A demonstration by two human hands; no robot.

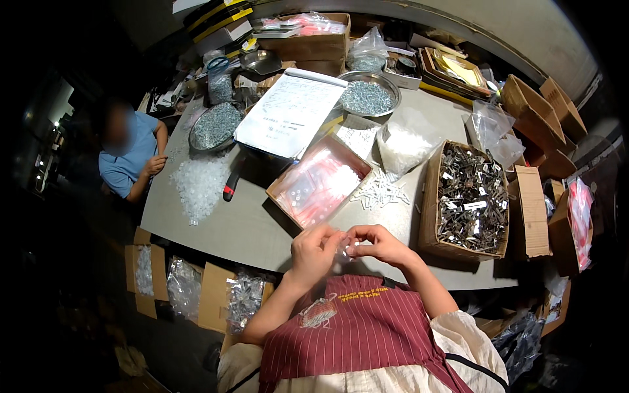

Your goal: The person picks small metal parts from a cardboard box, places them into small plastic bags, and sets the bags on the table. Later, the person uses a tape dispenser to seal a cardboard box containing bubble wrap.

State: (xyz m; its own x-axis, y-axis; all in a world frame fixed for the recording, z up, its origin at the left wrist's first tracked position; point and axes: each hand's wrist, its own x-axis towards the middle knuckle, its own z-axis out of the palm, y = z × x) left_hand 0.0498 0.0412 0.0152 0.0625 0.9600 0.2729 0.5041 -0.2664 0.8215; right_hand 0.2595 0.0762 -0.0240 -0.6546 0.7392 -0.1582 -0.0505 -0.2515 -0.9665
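Note:
Close to the table's near edge, my left hand (311, 252) and my right hand (381, 246) meet in front of the apron. Both are closed, with fingertips pinching a small clear plastic bag (342, 254) between them. Whatever is inside the bag is too small to make out. Just beyond my hands stands an open cardboard box (359, 162) of clear bags with pink-red edges (313, 190). Small white plastic pieces (385, 195) lie loose to its right. Farther right, a deep carton (429, 216) holds many dark and shiny metal clips (473, 203).
Translucent small parts (196, 187) lie heaped at left, near a red-and-black handled tool (231, 187). Metal bowls of screws (216, 126) (369, 97) flank a written paper pad (288, 114). A bag of white parts (407, 141) sits behind. A person in blue (131, 150) works at far left.

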